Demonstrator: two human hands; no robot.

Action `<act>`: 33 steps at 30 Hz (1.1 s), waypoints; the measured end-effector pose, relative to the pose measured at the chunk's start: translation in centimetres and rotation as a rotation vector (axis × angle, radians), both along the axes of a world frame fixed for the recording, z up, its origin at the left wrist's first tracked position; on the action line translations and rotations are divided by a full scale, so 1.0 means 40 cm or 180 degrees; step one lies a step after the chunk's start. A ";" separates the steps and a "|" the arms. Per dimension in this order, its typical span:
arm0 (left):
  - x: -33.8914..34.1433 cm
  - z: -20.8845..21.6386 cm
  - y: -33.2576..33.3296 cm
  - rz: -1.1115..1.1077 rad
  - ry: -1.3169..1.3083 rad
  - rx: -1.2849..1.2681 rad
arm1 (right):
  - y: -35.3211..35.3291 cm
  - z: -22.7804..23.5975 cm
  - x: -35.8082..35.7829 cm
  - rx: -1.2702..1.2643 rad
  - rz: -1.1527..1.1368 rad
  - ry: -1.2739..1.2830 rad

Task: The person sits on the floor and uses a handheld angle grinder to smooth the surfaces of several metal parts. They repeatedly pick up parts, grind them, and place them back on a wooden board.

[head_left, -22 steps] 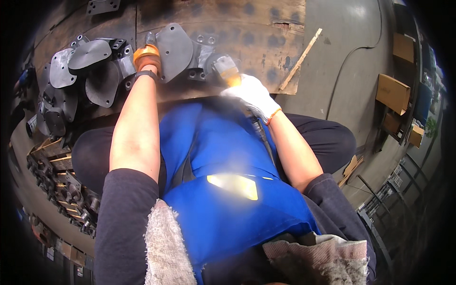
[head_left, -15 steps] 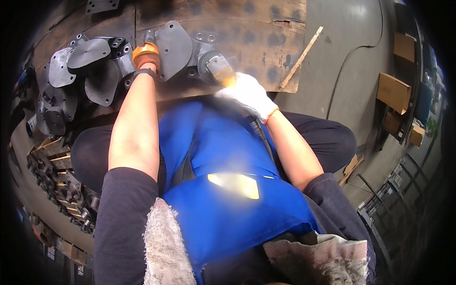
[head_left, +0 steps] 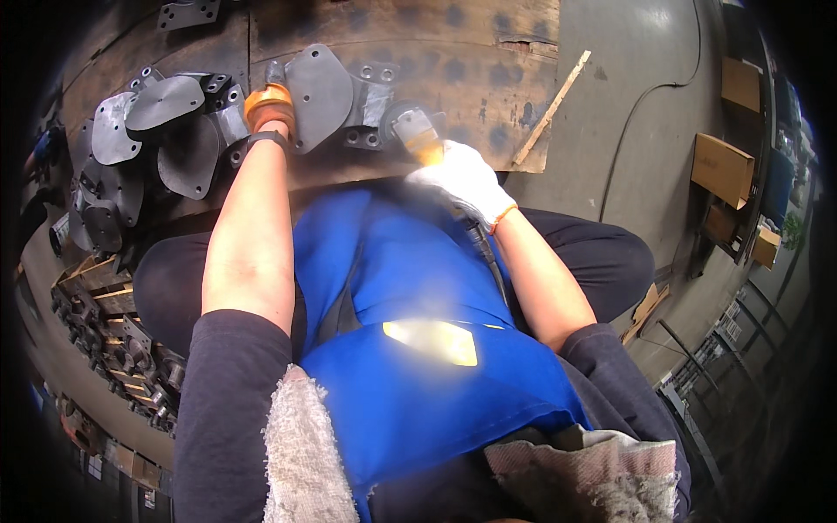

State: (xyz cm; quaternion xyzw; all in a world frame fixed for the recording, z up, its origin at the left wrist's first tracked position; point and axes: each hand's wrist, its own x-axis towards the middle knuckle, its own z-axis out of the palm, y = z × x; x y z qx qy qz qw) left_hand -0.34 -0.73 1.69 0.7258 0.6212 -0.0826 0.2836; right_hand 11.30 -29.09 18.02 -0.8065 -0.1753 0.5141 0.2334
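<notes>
Workshop floor of grey concrete, seen from above; a scorched wooden board serves as the work surface at 12 o'clock, with a loose wooden strip lying at its right edge near 1 o'clock. Cardboard boxes stand well apart at 3 o'clock, and a stack of dark metal plates lies at 10 o'clock.

The person sits in a blue apron. The left hand, in an orange glove, presses on the grey metal bracket at 12 o'clock; its fingers are mostly hidden behind the wrist, so their spread cannot be told. The right hand, in a white glove, is wrapped closed around the handle of a handheld grinder, whose head meets the bracket's right side. A dark hose or cable runs from the tool back along the right forearm.

Judged from this pose, the step in hand is dressing the bracket's edge. Done well, it asks for firm downward pressure from the left hand so that the part cannot shift, a light and steady tool angle, and the hose kept clear of the wheel.
</notes>
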 end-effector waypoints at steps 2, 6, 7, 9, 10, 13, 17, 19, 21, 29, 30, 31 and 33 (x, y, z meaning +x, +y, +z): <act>0.002 0.022 -0.013 0.0042 -0.0069 0.0010 | 0.003 0.001 0.002 0.0013 0.0021 -0.0009; 0.001 0.008 -0.003 0.0393 -0.0178 -0.0050 | 0.024 -0.031 -0.010 0.0085 0.0538 -0.0656; -0.004 -0.005 0.003 0.0454 -0.0171 -0.0072 | 0.029 -0.030 -0.007 0.0163 0.0487 -0.0597; -0.014 -0.012 0.005 0.0099 -0.0149 -0.0042 | 0.040 -0.019 0.003 0.0310 0.0381 -0.0490; -0.009 -0.011 0.004 0.0110 -0.0151 -0.0042 | 0.033 -0.030 0.007 0.0269 0.0361 -0.0569; 0.003 -0.010 -0.002 0.0527 -0.0136 -0.0061 | 0.013 -0.052 0.017 0.0281 0.0238 -0.0551; -0.026 -0.064 0.022 0.0244 -0.0200 -0.0079 | 0.041 -0.025 0.014 0.0325 0.0272 -0.0393; -0.023 -0.069 0.021 0.0332 -0.0276 -0.0156 | 0.041 -0.029 0.012 0.0275 0.0338 -0.0546; 0.010 0.028 -0.016 0.0770 -0.0376 -0.0255 | 0.029 -0.048 0.013 0.0325 0.0273 -0.0653; -0.002 -0.027 0.008 0.0723 -0.0277 -0.0112 | 0.022 -0.031 0.028 0.0298 -0.0270 -0.0004; -0.002 -0.024 0.006 0.0789 -0.0321 -0.0117 | 0.036 -0.020 0.029 0.0248 -0.0147 -0.0117; -0.006 -0.030 0.008 0.0712 -0.0285 -0.0106 | 0.042 -0.009 0.031 0.0194 -0.0180 -0.0053; -0.011 -0.043 0.018 0.0562 -0.0227 -0.0086 | 0.050 0.006 0.035 0.0085 -0.0242 0.0062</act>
